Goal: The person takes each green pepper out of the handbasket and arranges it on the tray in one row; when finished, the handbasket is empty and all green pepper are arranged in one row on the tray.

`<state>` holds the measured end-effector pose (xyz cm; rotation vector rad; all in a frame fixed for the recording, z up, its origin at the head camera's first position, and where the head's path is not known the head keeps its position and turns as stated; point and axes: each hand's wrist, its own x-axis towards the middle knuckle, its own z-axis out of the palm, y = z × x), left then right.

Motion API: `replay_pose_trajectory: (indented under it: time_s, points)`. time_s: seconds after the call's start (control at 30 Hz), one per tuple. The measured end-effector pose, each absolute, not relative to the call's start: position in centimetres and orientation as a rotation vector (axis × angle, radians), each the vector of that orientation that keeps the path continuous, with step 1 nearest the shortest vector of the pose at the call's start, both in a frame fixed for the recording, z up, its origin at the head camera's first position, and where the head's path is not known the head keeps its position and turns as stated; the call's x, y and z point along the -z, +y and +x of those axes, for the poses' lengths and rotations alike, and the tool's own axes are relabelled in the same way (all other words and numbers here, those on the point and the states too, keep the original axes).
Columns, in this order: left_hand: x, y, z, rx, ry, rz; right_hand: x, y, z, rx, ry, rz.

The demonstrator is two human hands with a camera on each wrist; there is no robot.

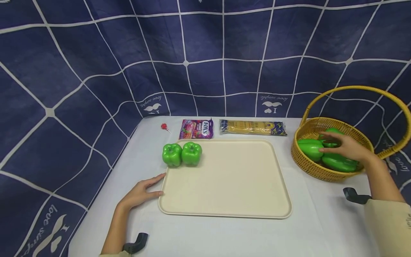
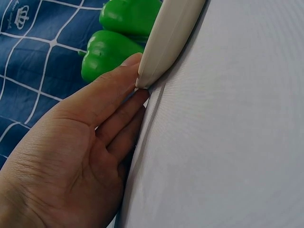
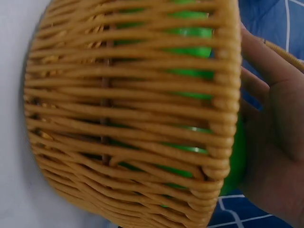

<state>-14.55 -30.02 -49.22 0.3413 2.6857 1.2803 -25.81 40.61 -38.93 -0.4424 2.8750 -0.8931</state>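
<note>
My left hand (image 1: 139, 194) rests at the left edge of the cream tray (image 1: 224, 178), its fingers fairly straight. In the left wrist view, the thumb (image 2: 109, 88) and fingertips meet the tray's rim (image 2: 168, 40). Two green bell peppers (image 1: 172, 154) (image 1: 191, 153) stand side by side at the tray's upper left corner. On the right, my right hand (image 1: 345, 145) reaches into a wicker basket (image 1: 316, 170), fingers spread above several green peppers (image 1: 309, 148). The thumb tip overlaps the left pepper. In the right wrist view, basket weave (image 3: 128, 109) hides most of the peppers.
Behind the tray lie a purple candy bag (image 1: 196, 129) and a long yellow pasta packet (image 1: 252, 127). A red lollipop (image 1: 164, 126) is at the back left. The basket's tall handle (image 1: 363, 87) arches over it. Dark blue checked cloth (image 1: 205, 78) borders the white table (image 1: 224, 235).
</note>
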Motion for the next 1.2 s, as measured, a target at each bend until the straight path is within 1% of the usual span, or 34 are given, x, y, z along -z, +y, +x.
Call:
replay_pose_trajectory:
  time_s: [0.1,0.47,0.83,1.2]
  points:
    - [49.2,-30.0,-14.6,-1.28,2.69,0.344,39.0,40.9,-26.3,0.851,2.809,-0.461]
    - [49.2,-30.1,-14.6,-1.286,2.682,0.332,39.6,40.8,-27.1,0.72,2.781,-0.382]
    - [49.1,-29.9,-14.5,-1.28,2.685,0.311,40.5,41.0,-26.8,0.798,2.838,-0.373]
    - [49.0,-29.8,-14.4,-1.295,2.676,0.3,39.6,40.3,-25.9,0.962,2.924,-0.272]
